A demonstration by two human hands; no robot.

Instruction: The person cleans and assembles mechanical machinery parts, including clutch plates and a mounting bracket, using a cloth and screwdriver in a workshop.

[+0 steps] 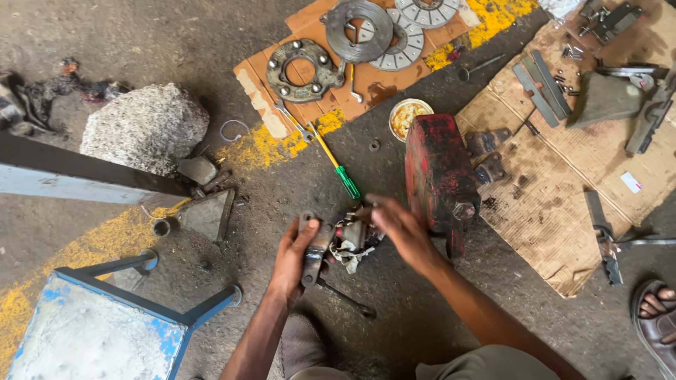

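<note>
L hand [294,255] gripping metal bracket [316,248] | R hand [398,229] pinching greasy assy [352,238] betw. hands | I'm keeping bracket steady, working fingertips slow; red housing [440,172] just beyond R.

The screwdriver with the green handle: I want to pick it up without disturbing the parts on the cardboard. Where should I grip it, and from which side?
Probably by the green handle, coming from the near side by the hands. The screwdriver lies flat on the floor, handle toward the person and free of other things, while its yellow shaft runs up to the tip by the cardboard edge, close to the wrench.
</note>
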